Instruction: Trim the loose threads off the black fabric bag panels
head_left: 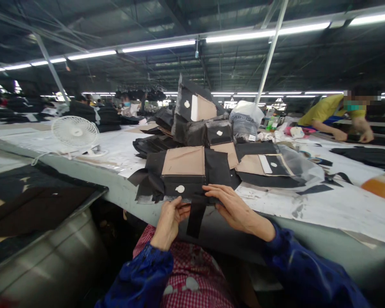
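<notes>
Factory cutting table edge before us: our left hand seems to pinch the black-and-tan fabric panel overhanging it, our right hand rests with fingers loosely spread; the dangling black strap calls for securing.

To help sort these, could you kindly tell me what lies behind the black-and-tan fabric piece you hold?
Behind the black fabric piece with tan panel rises a heap of similar pieces; the piece itself hides what touches its back.
</notes>
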Tool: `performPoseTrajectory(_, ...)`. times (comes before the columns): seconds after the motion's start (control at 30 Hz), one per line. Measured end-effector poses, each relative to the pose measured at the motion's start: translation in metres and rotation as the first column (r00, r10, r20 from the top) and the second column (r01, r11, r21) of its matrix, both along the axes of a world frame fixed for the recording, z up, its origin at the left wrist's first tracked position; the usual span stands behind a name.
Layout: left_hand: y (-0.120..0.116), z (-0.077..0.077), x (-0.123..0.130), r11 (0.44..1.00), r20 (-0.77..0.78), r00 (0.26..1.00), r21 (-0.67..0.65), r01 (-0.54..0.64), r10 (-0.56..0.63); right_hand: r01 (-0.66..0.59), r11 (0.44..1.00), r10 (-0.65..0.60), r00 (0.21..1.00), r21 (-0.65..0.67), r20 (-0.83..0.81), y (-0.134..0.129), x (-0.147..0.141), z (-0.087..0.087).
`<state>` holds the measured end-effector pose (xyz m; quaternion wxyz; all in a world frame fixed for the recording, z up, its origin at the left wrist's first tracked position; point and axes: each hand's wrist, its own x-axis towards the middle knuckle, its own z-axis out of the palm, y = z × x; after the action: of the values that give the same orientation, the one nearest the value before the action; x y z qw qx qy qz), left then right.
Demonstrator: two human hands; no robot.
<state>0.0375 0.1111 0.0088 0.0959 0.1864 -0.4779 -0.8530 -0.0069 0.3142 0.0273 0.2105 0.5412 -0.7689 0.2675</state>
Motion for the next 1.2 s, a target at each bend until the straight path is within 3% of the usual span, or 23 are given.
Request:
performPoseTrajectory(0.07,-0.001,0.001,0.002,0.994,0.018,0.997,0.073,0.076,-0.077,0.004,1.0,-0.004,1.0,-0.019,-0.015,0.006,0.004,-0.008)
performPoseTrajectory(0.17,-0.002,0.004,0.002,0.983,0.029,0.996,0.166,0.075,-0.081,0.072,0.997,-0.068,0.971,0.006,-0.231,0.009,0.003,-0.022)
performPoseTrajectory(0.23,-0.001,0.005,0.003,0.976,0.018,0.996,0.202,0.081,-0.086,0.144,0.989,-0.14,0.91,-0.018,-0.39,0.005,0.0,-0.032)
performPoseTrajectory(0.33,0.002,0.005,0.002,0.971,0.003,0.995,0.221,0.096,-0.099,0.197,0.977,-0.211,0.87,-0.077,-0.445,-0.013,0.002,-0.04)
performPoseTrajectory(0.4,0.005,0.003,0.001,0.972,-0.013,0.996,0.217,0.086,-0.085,0.133,0.991,-0.133,0.899,-0.029,-0.417,-0.029,0.008,-0.035)
performPoseTrajectory(0.47,0.007,0.001,0.0,0.977,-0.028,0.997,0.202,0.074,-0.07,-0.012,0.998,0.03,0.951,0.059,-0.309,-0.042,0.009,-0.02)
performPoseTrajectory(0.53,0.007,-0.001,0.0,0.981,-0.019,0.997,0.18,0.075,-0.072,-0.102,0.994,0.105,0.992,0.034,-0.072,-0.047,-0.003,0.004)
performPoseTrajectory(0.57,0.007,-0.001,0.0,0.983,-0.006,0.997,0.167,0.074,-0.074,-0.075,0.997,0.077,0.994,-0.02,0.072,-0.044,-0.015,0.018)
performPoseTrajectory(0.63,0.005,-0.002,0.0,0.987,0.019,0.997,0.144,0.068,-0.072,0.201,0.971,-0.147,0.931,-0.132,0.335,-0.028,-0.05,0.046)
performPoseTrajectory(0.67,0.004,-0.002,0.001,0.989,0.025,0.997,0.138,0.063,-0.067,0.381,0.916,-0.307,0.866,-0.124,0.394,-0.016,-0.069,0.059)
performPoseTrajectory(0.73,0.003,-0.001,0.002,0.991,0.024,0.998,0.121,0.055,-0.058,0.668,0.743,-0.609,0.697,-0.035,0.378,0.012,-0.097,0.078)
performPoseTrajectory(0.77,0.003,0.0,0.002,0.993,0.024,0.998,0.109,0.053,-0.056,0.729,0.681,-0.672,0.661,-0.071,0.334,0.023,-0.103,0.083)
performPoseTrajectory(0.8,0.003,0.001,0.001,0.994,0.027,0.998,0.095,0.052,-0.055,0.745,0.654,-0.69,0.658,-0.13,0.301,0.032,-0.102,0.087)
performPoseTrajectory(0.83,0.003,0.002,0.001,0.995,0.03,0.998,0.082,0.05,-0.052,0.708,0.68,-0.66,0.704,-0.187,0.263,0.037,-0.096,0.088)
performPoseTrajectory(0.9,0.006,0.004,-0.002,0.997,0.034,0.998,0.061,0.051,-0.053,0.471,0.866,-0.44,0.877,-0.167,0.194,0.035,-0.074,0.085)
performPoseTrajectory(0.93,0.007,0.005,-0.003,0.997,0.034,0.998,0.054,0.054,-0.056,0.28,0.958,-0.266,0.948,-0.063,0.177,0.029,-0.062,0.08)
performPoseTrajectory(0.97,0.007,0.005,-0.005,0.997,0.033,0.998,0.046,0.061,-0.062,0.078,0.994,-0.091,0.979,0.08,0.184,0.022,-0.052,0.075)
performPoseTrajectory(1.03,0.004,0.004,-0.007,0.997,0.031,0.997,0.02,0.075,-0.075,-0.187,0.932,0.121,0.968,0.311,0.22,0.006,-0.046,0.06)
performPoseTrajectory(1.07,-0.001,0.002,-0.007,0.995,0.018,0.995,0.002,0.099,-0.099,-0.223,0.902,0.149,0.964,0.369,0.22,0.0,-0.05,0.053)
performPoseTrajectory(1.13,-0.015,-0.006,-0.003,0.977,-0.031,0.977,-0.037,0.211,-0.212,-0.188,0.895,0.116,0.974,0.405,0.196,-0.005,-0.067,0.038)
performPoseTrajectory(1.2,-0.032,-0.013,0.006,0.911,-0.087,0.908,-0.073,0.406,-0.411,-0.143,0.904,0.068,0.979,0.404,0.194,-0.003,-0.087,0.027)
